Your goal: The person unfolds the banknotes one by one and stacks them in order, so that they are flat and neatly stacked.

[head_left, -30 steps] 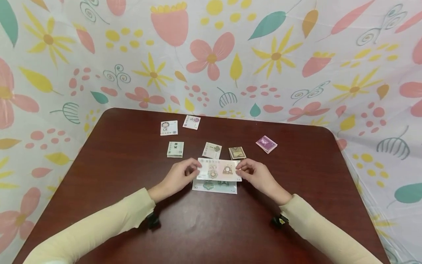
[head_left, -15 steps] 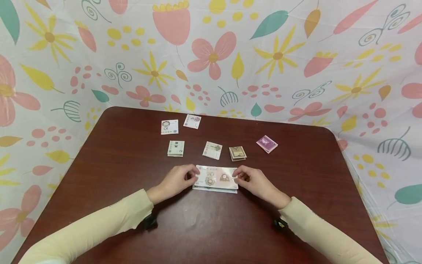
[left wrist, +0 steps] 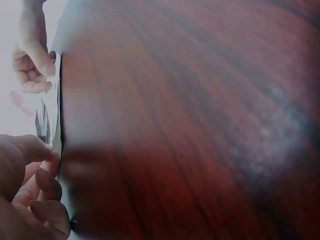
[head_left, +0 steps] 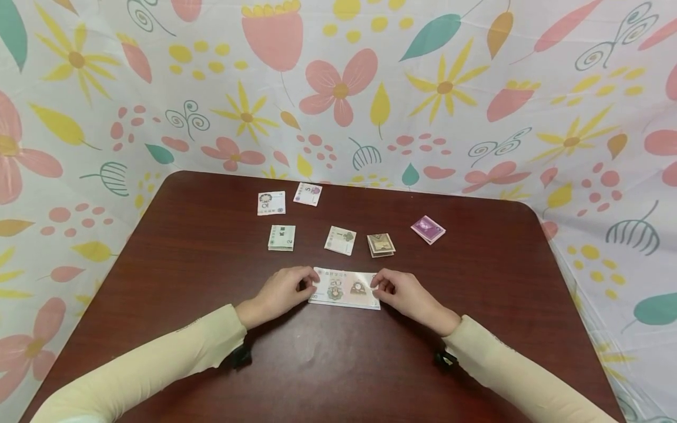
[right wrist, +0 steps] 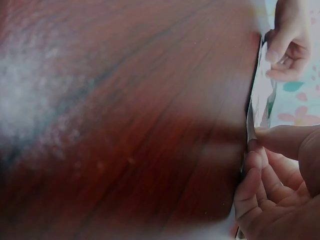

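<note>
A pinkish-white 20 banknote (head_left: 346, 288) lies almost squarely over another note, whose edge shows as a thin strip along the front. My left hand (head_left: 282, 295) pinches its left end between thumb and fingers. At the right end, my right hand (head_left: 409, 296) pinches it the same way. Seen edge-on in the left wrist view, the banknote (left wrist: 56, 107) stretches between both hands near the tabletop. In the right wrist view, thumb and fingers of the right hand (right wrist: 280, 175) meet at the near end of the note.
Behind the hands lie a folded green 2 note (head_left: 282, 237), a 1 note (head_left: 340, 240), a folded brown note (head_left: 381, 244) and a folded purple note (head_left: 428, 229). Farther back are a 10 note (head_left: 271, 203) and a 5 note (head_left: 308, 194). A patterned cloth (head_left: 391, 158) hangs behind the table (head_left: 328, 364).
Both hands have drawn the 20 banknote down and toward the person. The green note beneath, widely visible a second ago, is now nearly covered. The other notes have stayed put.
</note>
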`<action>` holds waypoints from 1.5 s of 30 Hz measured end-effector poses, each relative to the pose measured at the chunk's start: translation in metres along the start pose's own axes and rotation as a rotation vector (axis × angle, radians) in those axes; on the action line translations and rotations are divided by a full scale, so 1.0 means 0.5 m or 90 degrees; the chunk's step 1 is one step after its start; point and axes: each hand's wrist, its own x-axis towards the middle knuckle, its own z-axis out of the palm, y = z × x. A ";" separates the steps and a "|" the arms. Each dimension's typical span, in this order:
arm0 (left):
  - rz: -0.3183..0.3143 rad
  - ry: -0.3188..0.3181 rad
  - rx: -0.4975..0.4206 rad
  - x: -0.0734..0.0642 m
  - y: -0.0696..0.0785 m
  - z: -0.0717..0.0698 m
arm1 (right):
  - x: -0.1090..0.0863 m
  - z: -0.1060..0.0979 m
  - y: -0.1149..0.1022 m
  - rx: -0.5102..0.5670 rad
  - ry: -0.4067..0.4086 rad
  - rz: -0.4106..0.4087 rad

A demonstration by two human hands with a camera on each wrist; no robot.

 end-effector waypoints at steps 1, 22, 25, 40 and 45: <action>0.004 0.002 0.000 0.000 0.000 0.000 | 0.000 0.001 0.000 -0.003 0.000 -0.006; 0.027 0.016 0.008 -0.012 -0.007 0.005 | -0.003 0.005 0.005 0.000 -0.027 0.013; 0.027 0.018 0.018 -0.012 -0.008 0.008 | -0.003 0.006 0.006 -0.007 -0.028 0.007; 0.028 0.011 0.053 -0.008 -0.003 0.012 | 0.000 0.003 -0.004 -0.034 -0.037 -0.004; 0.013 0.001 0.061 -0.007 0.001 0.011 | 0.000 0.003 -0.006 -0.043 -0.039 0.001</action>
